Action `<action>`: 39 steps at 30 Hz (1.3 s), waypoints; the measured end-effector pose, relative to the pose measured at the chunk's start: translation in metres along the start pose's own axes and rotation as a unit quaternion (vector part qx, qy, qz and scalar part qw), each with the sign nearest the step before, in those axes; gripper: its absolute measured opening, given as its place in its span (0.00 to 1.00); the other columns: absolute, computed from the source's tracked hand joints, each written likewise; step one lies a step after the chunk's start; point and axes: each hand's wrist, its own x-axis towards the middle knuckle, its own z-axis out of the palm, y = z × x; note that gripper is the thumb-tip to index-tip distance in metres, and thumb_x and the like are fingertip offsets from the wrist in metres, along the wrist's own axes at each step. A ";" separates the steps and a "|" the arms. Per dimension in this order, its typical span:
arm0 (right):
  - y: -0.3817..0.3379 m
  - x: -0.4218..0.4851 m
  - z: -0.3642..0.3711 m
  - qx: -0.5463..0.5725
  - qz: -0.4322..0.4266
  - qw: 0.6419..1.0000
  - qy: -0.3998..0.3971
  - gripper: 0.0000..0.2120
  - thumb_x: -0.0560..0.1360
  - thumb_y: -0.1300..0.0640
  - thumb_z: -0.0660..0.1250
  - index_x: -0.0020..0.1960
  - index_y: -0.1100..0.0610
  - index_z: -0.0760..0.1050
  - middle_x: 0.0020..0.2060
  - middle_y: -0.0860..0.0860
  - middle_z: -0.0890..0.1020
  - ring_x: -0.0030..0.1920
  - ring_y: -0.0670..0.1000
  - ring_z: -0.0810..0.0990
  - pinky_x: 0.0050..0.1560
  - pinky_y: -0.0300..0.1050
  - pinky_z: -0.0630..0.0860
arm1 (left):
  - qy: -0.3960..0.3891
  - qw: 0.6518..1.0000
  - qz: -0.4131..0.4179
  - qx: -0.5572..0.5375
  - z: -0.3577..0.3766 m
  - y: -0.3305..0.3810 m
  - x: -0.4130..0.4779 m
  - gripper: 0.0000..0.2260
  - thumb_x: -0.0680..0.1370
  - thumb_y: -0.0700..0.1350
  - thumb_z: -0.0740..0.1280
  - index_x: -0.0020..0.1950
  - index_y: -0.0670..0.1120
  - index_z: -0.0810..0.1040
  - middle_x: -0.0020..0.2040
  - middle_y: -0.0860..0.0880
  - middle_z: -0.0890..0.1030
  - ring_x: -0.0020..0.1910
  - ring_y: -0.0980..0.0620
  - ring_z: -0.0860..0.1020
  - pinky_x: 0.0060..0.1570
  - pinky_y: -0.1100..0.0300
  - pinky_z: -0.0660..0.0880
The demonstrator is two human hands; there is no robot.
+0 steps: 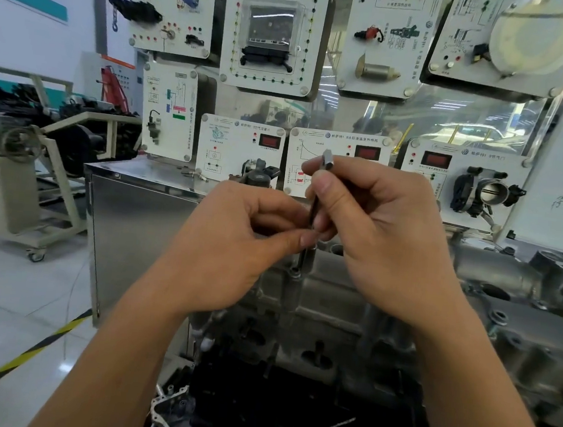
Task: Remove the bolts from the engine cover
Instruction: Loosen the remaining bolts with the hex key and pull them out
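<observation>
Gripped extension bar (314, 209) in curled right hand (384, 237); pinched it at seven o'clock with left hand (236, 243); likely needed keeping plumb over bolt (295, 273).

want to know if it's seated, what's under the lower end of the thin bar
The bar runs down to a round boss on the engine cover. What its tip enters is hidden, and left-hand fingers cover mid-shaft.

panels (241, 147) close behind engine cover (334, 294), steel cabinet (134, 226) left, floor (16, 308) beyond
</observation>
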 end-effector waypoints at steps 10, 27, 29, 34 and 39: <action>0.005 0.004 0.007 0.008 0.001 1.000 -0.007 0.08 0.81 0.62 0.64 0.49 0.64 0.80 0.32 0.57 0.80 0.31 0.54 0.79 0.33 0.54 0.78 | 0.037 0.999 -0.017 -0.007 0.000 -0.001 -0.006 0.10 0.73 0.38 0.74 0.46 0.54 0.85 0.39 0.57 0.86 0.41 0.59 0.85 0.42 0.70 0.78; 0.005 0.005 -0.006 0.019 -0.003 0.997 -0.072 0.08 0.82 0.64 0.61 0.49 0.61 0.80 0.37 0.55 0.81 0.35 0.43 0.77 0.37 0.38 0.75 | 0.020 0.999 0.015 -0.020 0.005 -0.005 -0.001 0.06 0.75 0.43 0.71 0.50 0.52 0.84 0.44 0.54 0.87 0.47 0.57 0.85 0.51 0.62 0.81; 0.005 0.005 -0.007 0.018 -0.002 0.997 -0.073 0.09 0.82 0.64 0.62 0.49 0.61 0.80 0.38 0.54 0.81 0.37 0.40 0.77 0.39 0.33 0.73 | 0.002 0.999 0.019 -0.044 0.007 -0.007 0.001 0.09 0.77 0.41 0.68 0.54 0.52 0.83 0.48 0.54 0.87 0.52 0.56 0.84 0.55 0.62 0.79; 0.003 0.004 -0.001 0.051 0.031 0.998 0.009 0.05 0.79 0.60 0.68 0.49 0.57 0.82 0.38 0.56 0.84 0.36 0.49 0.81 0.36 0.34 0.77 | 0.010 0.998 0.007 -0.070 0.011 -0.016 0.003 0.09 0.78 0.39 0.68 0.54 0.50 0.83 0.46 0.53 0.87 0.49 0.55 0.85 0.50 0.65 0.79; -0.007 0.005 0.009 0.116 0.028 0.987 0.107 0.09 0.76 0.51 0.68 0.44 0.56 0.84 0.38 0.56 0.86 0.29 0.52 0.78 0.28 0.35 0.72 | 0.010 0.997 0.007 -0.072 0.012 -0.017 0.003 0.08 0.76 0.44 0.68 0.53 0.51 0.84 0.45 0.53 0.87 0.48 0.55 0.85 0.49 0.65 0.79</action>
